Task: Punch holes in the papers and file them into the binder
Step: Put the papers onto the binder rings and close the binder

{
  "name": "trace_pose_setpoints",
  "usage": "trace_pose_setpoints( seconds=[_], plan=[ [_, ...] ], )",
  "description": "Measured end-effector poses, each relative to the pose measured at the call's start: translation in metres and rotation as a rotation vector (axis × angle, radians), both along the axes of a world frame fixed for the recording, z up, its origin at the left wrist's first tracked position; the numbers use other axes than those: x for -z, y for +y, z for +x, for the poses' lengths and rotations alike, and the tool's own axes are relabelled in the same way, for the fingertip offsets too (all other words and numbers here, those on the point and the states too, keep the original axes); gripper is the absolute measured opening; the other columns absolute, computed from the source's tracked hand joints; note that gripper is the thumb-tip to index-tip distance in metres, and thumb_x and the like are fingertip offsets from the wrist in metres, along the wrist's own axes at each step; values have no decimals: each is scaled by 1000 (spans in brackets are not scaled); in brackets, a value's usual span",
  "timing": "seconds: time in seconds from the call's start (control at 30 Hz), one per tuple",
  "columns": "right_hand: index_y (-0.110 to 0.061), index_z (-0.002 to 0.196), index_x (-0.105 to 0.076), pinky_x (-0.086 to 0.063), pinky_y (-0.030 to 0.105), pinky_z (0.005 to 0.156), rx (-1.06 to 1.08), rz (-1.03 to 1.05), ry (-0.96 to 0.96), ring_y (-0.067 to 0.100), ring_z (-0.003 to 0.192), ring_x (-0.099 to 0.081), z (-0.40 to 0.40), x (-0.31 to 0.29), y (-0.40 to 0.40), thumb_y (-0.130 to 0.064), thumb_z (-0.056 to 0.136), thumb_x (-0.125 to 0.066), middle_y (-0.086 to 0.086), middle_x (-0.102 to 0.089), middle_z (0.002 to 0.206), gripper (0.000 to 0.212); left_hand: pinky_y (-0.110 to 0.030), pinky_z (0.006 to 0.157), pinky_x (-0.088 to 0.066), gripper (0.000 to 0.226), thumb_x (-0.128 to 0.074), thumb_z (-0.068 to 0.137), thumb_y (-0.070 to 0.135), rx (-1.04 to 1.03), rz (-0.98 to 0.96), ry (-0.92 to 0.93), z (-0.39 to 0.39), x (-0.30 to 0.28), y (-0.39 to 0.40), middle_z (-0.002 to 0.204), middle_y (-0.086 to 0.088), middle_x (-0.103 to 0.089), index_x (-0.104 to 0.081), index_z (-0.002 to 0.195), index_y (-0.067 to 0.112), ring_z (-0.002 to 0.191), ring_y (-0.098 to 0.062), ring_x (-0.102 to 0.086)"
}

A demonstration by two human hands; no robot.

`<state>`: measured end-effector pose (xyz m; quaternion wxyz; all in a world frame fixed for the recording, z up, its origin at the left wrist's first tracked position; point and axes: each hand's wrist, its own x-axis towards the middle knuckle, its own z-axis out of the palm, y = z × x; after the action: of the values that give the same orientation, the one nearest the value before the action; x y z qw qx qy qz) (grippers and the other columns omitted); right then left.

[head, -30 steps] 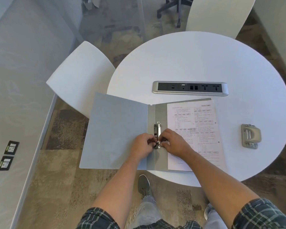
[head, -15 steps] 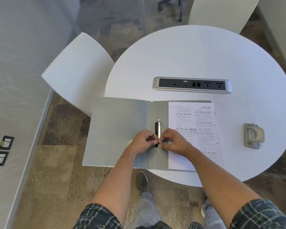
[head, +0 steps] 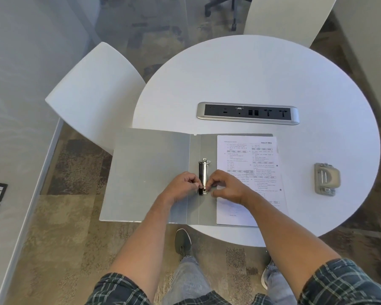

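Binder (head: 150, 172): I counted one, open, front cover overhanging table (head: 251, 73) edge.
Hands: left hand (head: 180, 188) and right hand (head: 226, 188) pinched ring mechanism (head: 204, 172).
Papers (head: 251, 172): one stack, inside binder's right half.
Punch (head: 326, 179): one, apart, right.

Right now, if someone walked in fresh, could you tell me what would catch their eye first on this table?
Most likely the open grey binder hanging over the near left edge of the round white table, with the left hand and right hand pinching the near end of its metal ring clip. Printed papers lie on its right half, and a hole punch sits apart, further right.
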<state>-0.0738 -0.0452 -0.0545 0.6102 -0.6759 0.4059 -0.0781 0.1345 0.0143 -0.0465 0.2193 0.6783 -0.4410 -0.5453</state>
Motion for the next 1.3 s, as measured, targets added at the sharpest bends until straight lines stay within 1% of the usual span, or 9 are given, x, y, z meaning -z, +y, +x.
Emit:
trace_pose_setpoints(
  seconds=[0.07, 0.17, 0.27, 0.37, 0.47, 0.6, 0.77, 1.1, 1.3],
  plan=[
    [-9, 108, -73, -54, 27, 95, 68, -10, -27, 22, 99, -68, -6, -5, -2, 2, 82, -78, 6, -72, 107, 28, -30, 82, -47, 24, -59, 84, -11, -95, 8, 9, -9, -5, -2, 86, -4, -67, -72, 79, 9, 83, -15, -61],
    [-13, 111, -74, -59, 26, 90, 297, -104, -28, 14, 92, -71, -14, -6, -4, -9, 85, -82, 1, -75, 100, 28, -24, 66, -45, 28, -55, 77, -6, -248, -106, -181, -30, -16, -1, 78, 2, -67, -69, 71, 17, 70, -14, -58],
    [-15, 109, -71, -54, 22, 85, 584, -329, 151, 14, 92, -67, -30, -4, -6, -10, 85, -80, -3, -68, 104, 27, -25, 63, -51, 21, -50, 77, 5, -257, -291, -341, -58, -32, -5, 81, 7, -63, -67, 74, 17, 71, -11, -60],
    [-14, 125, -62, -45, 32, 103, 801, -443, 355, 26, 118, -56, -57, 1, -4, -15, 84, -80, 6, -57, 127, 45, -27, 80, -55, 29, -51, 86, 7, -135, -281, -331, -91, -44, -16, 106, 8, -65, -72, 99, 21, 93, -10, -64],
    [-12, 139, -54, -36, 46, 110, 855, -401, 610, 34, 131, -47, -81, 3, -3, -32, 83, -82, 13, -54, 139, 65, -31, 92, -47, 47, -52, 91, 15, -6, -91, -313, -115, -46, -27, 143, 2, -51, -57, 138, 17, 122, -14, -56],
    [-8, 146, -48, -36, 49, 112, 822, -292, 740, 37, 135, -46, -99, 0, 0, -44, 85, -79, 16, -52, 145, 77, -33, 88, -43, 55, -51, 90, 20, 96, 61, -421, -131, -42, -35, 149, -6, -41, -48, 143, 10, 130, -25, -51],
    [-9, 145, -49, -36, 47, 114, 865, -208, 748, 35, 135, -46, -103, -7, -7, -48, 84, -78, 14, -54, 143, 78, -37, 86, -52, 50, -53, 88, 22, 120, 97, -490, -136, -38, -38, 139, -8, -45, -52, 137, 10, 120, -27, -55],
    [-16, 132, -58, -43, 45, 106, 912, 14, 686, 35, 128, -55, -110, 1, -32, -43, 77, -85, 9, -65, 131, 67, -24, 59, -35, 48, -55, 88, 22, 153, 108, -515, -123, -39, -49, 139, -8, -47, -53, 134, 12, 95, -18, -50],
    [-20, 112, -63, -47, 29, 68, 1008, 3, 416, 14, 85, -67, -117, 1, -24, -32, 90, -74, -2, -73, 110, 27, -30, 76, -42, 50, -59, 92, 36, 115, 94, -481, -118, -36, -51, 141, -7, -47, -54, 136, 14, 98, -16, -50]
  ],
)
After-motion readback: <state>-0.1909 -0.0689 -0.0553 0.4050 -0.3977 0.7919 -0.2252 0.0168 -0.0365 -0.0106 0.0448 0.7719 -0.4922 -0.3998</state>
